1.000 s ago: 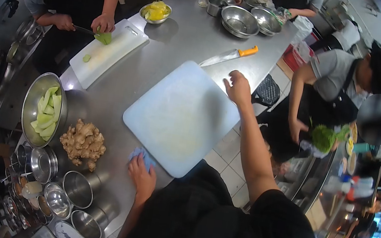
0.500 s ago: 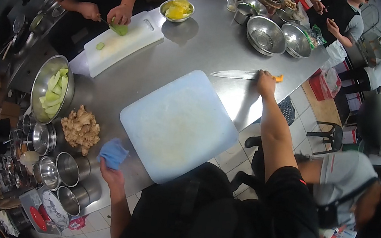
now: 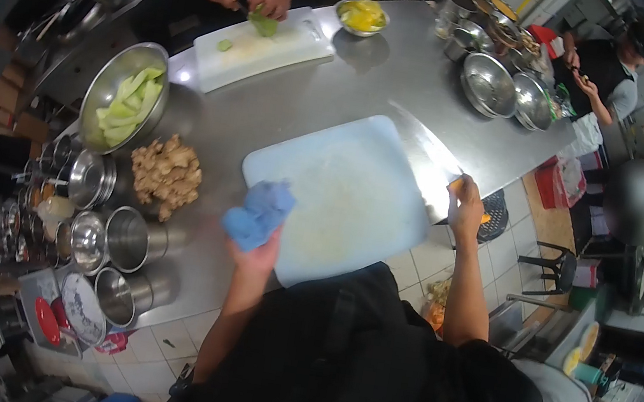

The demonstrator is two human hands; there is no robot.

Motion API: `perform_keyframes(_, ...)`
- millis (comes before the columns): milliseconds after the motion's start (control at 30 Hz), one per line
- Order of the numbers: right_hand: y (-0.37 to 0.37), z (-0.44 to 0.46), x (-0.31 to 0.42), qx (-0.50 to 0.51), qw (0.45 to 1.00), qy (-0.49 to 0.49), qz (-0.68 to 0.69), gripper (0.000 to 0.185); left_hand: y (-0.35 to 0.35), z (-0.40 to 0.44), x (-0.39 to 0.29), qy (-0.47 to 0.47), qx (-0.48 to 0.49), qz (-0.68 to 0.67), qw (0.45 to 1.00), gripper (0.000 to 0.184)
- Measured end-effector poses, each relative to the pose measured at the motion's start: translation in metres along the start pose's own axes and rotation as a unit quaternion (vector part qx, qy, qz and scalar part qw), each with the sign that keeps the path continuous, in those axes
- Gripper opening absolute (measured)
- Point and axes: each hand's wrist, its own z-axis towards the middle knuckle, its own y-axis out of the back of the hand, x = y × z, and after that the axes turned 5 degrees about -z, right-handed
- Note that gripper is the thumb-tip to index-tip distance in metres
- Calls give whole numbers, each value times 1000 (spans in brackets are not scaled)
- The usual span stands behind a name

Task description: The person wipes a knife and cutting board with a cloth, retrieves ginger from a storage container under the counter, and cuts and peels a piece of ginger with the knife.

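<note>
My left hand (image 3: 256,253) is closed on a crumpled blue cloth (image 3: 260,213), over the left edge of a pale blue cutting board (image 3: 347,196). On the right, my right hand (image 3: 467,208) grips the orange-yellow handle of a large kitchen knife (image 3: 428,149). Its long blade slants up and left, beyond the board's right side. Faint stains mark the board's surface. A heap of ginger root (image 3: 166,175) lies on the steel table to the left of the cloth.
Across the table (image 3: 224,132), a co-worker's hands cut a green vegetable (image 3: 263,23) on a white board (image 3: 277,57). Steel bowls, one with green slices (image 3: 130,106), stand left; more metal bowls (image 3: 489,86) stand far right. A black stool (image 3: 549,267) is on the floor.
My left hand has brought the blue cloth right, to the board's edge. My right hand has moved closer to me with the knife, whose blade has turned from nearly level to slanting.
</note>
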Motion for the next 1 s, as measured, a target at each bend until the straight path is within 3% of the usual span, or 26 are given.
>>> perform_keyframes(100,-9,-20,90,32,992,26,117,48,10,13,27,10,71,2,997,36)
perform_keyframes(200,-15,-36,184,56,977,62,196,49,-1,18,49,30,79,31,996,36)
perform_keyframes(300,-21,-48,246,106,971,86,195,57,-60,5,62,-3,-81,123,989,18)
perform_keyframes(367,-27,-52,267,97,960,103,241,62,-59,7,48,-35,-110,162,980,25)
perform_keyframes(467,-12,-51,289,95,955,221,173,61,-53,9,26,-71,-142,161,974,34)
perform_keyframes(633,-9,-56,304,157,939,241,188,53,-49,-4,-5,-106,-168,149,969,35)
perform_keyframes(933,2,-63,276,187,920,276,207,48,-41,-42,-111,-323,-220,114,913,39)
perform_keyframes(1000,3,-62,255,199,920,270,202,48,-29,-58,-126,-376,-271,133,876,38)
